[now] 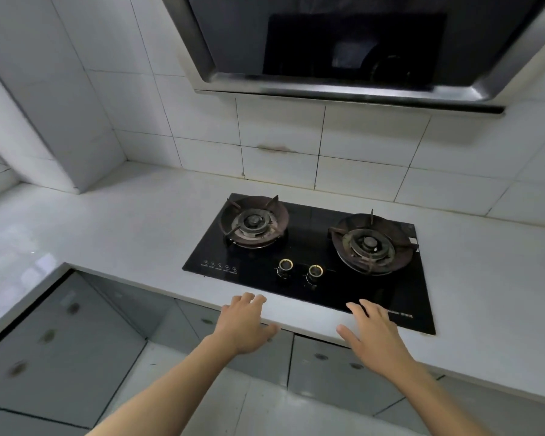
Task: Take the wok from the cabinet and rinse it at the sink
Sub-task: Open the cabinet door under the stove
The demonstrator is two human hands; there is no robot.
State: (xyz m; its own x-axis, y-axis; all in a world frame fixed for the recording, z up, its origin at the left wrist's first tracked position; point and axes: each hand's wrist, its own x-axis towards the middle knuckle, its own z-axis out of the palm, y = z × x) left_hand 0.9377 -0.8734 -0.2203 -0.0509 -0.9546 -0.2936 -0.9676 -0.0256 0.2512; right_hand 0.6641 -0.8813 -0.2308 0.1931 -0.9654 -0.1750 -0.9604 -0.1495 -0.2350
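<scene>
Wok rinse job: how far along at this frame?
Done: nothing visible; no wok in view. In hand: nothing held. The left hand and right hand are open, fingers spread, over the countertop edge in front of the gas hob. The cabinet doors below look closed. Left: open a cabinet, take the wok out, carry it to the sink and rinse it; the sink is not clearly in frame.

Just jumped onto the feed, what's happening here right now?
A person stands at a white counter facing a black two-burner gas hob. Both hands are open and hold nothing: the left hand rests at the counter's front edge, the right hand is over the hob's near edge. The cabinet doors below look closed. No wok or sink basin shows.
</scene>
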